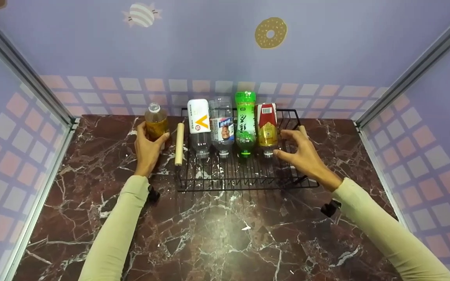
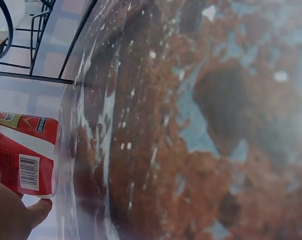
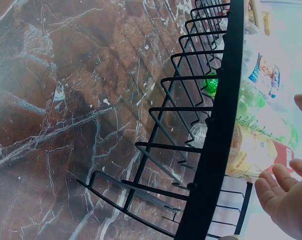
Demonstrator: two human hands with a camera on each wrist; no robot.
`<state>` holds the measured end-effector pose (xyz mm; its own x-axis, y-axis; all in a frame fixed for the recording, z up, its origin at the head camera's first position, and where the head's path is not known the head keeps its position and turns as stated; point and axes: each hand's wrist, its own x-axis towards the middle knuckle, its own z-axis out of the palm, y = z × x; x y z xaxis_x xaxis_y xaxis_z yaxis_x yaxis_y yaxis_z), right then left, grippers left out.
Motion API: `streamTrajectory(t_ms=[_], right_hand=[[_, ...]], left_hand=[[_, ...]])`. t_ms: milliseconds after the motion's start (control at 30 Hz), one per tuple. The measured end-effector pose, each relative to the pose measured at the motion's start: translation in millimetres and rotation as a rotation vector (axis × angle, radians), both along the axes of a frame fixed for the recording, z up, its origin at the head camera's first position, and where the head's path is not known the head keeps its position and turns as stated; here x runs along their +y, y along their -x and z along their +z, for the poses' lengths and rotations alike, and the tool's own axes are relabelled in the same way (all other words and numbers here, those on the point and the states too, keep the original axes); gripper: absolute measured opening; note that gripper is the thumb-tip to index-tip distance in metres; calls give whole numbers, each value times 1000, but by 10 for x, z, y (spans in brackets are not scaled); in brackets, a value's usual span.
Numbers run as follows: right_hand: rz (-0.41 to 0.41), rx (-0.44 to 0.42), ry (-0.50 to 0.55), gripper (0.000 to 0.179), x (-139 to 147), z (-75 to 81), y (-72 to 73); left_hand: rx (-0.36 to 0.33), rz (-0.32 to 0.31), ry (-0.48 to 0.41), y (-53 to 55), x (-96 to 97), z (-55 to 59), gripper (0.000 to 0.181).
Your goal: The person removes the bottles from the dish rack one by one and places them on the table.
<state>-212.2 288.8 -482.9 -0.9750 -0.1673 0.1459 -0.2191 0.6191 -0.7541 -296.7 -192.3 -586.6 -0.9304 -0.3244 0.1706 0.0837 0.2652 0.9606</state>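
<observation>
To the left of the black wire rack (image 1: 244,183), my left hand (image 1: 148,146) grips an upright plastic bottle (image 1: 157,125) with amber tones, fingers on one side and thumb on the other. In the left wrist view the lower part of this bottle (image 2: 26,155) shows red with a barcode, the thumb beside it. My right hand (image 1: 301,154) is at the rack's right end, fingers spread beside a red-and-gold bottle (image 1: 267,125) that lies neck toward me. In the right wrist view the fingers (image 3: 270,190) are right at that bottle's side.
Also in the rack lie a white-labelled bottle (image 1: 199,121), a clear bottle with a picture label (image 1: 222,128) and a green bottle (image 1: 245,121), necks toward the front. The rack has wooden handles (image 1: 179,144) at its ends. Patterned walls enclose the marbled tabletop (image 1: 225,234).
</observation>
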Motion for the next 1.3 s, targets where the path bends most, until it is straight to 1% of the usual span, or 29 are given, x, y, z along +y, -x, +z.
streamTrajectory(t_ms=[233,367,467,567,633,700,800,1000,1167,1300], right_hand=[[10,-9,18,71,4,-4,11],[3,-9,34,70,15,-4,23],[1,-15,43,70,11,3,17],[9,-18,46,71,-8,15,15],[16,-10,44,71,-19,25,22],[17,2,38,71,-24,40,29],[4,18,33,70,-19,52,38],[3,20,15,70,-36,51,45],[12,-31,33,72,2,74,17],[-8,-77,54,73,36,116,11]], left_hand=[[-7,22,30,33,-11,-57,78],[-27,-4,51,21,-5,-57,85],[-38,-38,64,-35,-3,-45,92],[-34,-61,86,-145,-5,-30,97],[-30,-66,106,-234,-7,-23,102],[-29,-61,126,-324,-1,-14,105],[-35,-51,138,-430,9,-8,109],[-56,-36,133,-649,-24,44,108],[-65,-68,157,-862,-45,125,104],[-52,-117,164,-1012,-10,174,103]])
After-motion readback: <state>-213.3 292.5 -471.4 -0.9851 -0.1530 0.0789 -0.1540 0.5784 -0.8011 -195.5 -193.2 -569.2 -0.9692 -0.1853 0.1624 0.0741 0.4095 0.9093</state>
